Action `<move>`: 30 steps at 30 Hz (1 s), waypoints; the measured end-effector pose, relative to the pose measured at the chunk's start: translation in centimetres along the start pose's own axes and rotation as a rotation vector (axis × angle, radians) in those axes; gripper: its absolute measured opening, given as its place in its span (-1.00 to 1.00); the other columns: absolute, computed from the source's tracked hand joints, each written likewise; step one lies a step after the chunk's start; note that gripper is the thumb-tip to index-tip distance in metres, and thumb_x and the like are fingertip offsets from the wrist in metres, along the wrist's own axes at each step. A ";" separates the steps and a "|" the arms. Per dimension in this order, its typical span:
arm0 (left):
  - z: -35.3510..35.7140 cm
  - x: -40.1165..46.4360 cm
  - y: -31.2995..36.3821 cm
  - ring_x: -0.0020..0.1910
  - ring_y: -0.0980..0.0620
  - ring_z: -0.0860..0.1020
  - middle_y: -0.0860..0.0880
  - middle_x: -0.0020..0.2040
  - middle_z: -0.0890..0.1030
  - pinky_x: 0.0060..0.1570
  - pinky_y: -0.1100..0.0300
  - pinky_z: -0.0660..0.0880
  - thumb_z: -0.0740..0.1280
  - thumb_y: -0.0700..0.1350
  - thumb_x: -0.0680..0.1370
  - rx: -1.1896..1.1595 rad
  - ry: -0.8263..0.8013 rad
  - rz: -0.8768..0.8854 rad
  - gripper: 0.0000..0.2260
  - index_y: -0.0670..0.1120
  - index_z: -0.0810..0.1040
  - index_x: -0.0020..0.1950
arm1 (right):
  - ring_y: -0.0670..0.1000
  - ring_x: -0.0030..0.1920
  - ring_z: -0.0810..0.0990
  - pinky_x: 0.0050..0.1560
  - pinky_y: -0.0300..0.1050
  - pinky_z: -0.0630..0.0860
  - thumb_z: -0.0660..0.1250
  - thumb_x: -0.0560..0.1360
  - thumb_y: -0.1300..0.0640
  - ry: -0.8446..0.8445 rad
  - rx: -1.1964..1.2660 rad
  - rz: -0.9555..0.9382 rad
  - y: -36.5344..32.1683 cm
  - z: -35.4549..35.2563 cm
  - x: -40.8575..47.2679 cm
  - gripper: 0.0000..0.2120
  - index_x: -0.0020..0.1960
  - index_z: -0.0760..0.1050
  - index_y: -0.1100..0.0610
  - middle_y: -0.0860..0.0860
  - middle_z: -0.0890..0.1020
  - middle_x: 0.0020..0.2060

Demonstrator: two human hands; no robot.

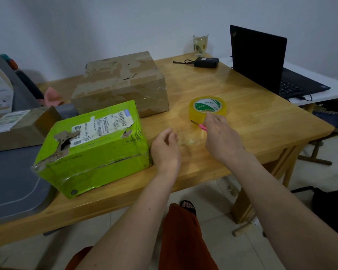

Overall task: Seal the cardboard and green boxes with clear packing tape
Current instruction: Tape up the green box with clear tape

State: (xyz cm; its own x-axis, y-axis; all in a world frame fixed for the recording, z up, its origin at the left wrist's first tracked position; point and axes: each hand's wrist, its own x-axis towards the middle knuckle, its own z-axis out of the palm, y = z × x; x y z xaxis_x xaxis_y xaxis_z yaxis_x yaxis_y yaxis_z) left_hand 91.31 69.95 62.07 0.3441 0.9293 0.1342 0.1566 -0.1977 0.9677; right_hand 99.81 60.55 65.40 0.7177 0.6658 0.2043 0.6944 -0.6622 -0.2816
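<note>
The green box (pixel 94 147) lies at the table's front left, its top torn and its front seam split. Behind it stands the worn cardboard box (pixel 123 84), closed. A roll of clear packing tape (pixel 208 108) lies flat at the table's middle. My right hand (pixel 220 135) reaches over to the roll, one fingertip touching its near edge. A pink-handled cutter (pixel 200 126) sticks out from under that hand; whether the hand grips it is hidden. My left hand (pixel 165 149) hovers beside the green box's right end, fingers loosely curled, holding nothing I can see.
A wooden table (pixel 261 121) carries an open black laptop (pixel 261 63) at the right, a black charger (pixel 206 62) and a glass mug (pixel 200 44) at the back. A second brown box (pixel 18 127) and a grey surface (pixel 14 182) lie at the left.
</note>
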 end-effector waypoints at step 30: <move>0.4 0.1 -0.6 -0.18 0.07 0.63 -0.10 -0.07 0.68 0.03 0.09 0.60 0.23 -0.23 0.63 -0.053 0.021 -0.049 -0.78 -0.22 0.62 0.18 | 0.00 0.47 0.15 -0.03 -0.02 0.40 0.14 0.55 0.40 0.001 0.120 0.010 1.7 0.8 1.0 -0.51 0.45 0.24 0.18 0.05 0.35 0.41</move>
State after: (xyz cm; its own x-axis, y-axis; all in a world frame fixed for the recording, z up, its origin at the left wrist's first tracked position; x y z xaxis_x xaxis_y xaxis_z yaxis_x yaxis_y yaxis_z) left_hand 91.67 70.01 61.41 0.3174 0.9440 0.0906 0.1231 -0.1358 0.9831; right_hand 101.67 60.30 64.40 0.7246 0.6589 0.2020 0.6762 -0.6229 -0.3934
